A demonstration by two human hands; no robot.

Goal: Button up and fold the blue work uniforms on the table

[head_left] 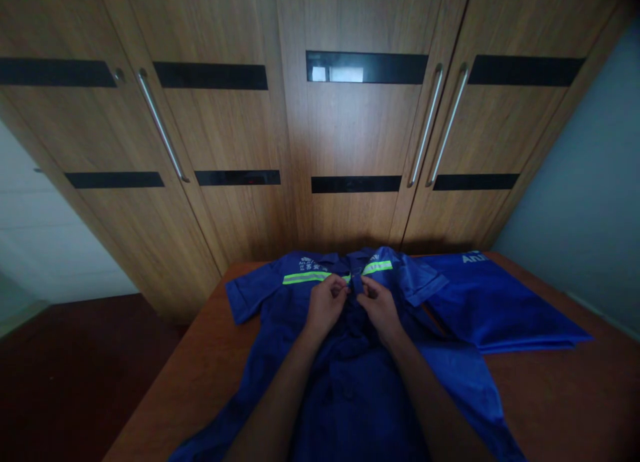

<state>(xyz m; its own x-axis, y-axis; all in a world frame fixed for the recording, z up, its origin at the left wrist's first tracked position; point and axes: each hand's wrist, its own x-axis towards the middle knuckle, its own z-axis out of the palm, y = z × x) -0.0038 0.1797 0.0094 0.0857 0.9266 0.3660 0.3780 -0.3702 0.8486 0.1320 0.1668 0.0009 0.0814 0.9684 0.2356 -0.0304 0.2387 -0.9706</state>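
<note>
A blue short-sleeved work shirt (pixel 280 342) lies spread on the table, its collar toward the wardrobe. Yellow-green and silver reflective strips (pixel 306 277) cross its chest, with white lettering above. My left hand (pixel 327 303) pinches one front edge of the shirt near the chest strip. Just to its right, my right hand (pixel 376 303) pinches the facing front edge. A small gap separates the two hands, and shirt fabric shows between them. Any button under the fingertips is too small and dark to make out.
A folded blue cloth item with white lettering (pixel 500 309) lies to the right of the shirt, beside its sleeve. The reddish-brown table (pixel 200 369) stands against a wooden wardrobe (pixel 240 129) with long metal handles. A pale wall (pixel 575 202) rises at the right.
</note>
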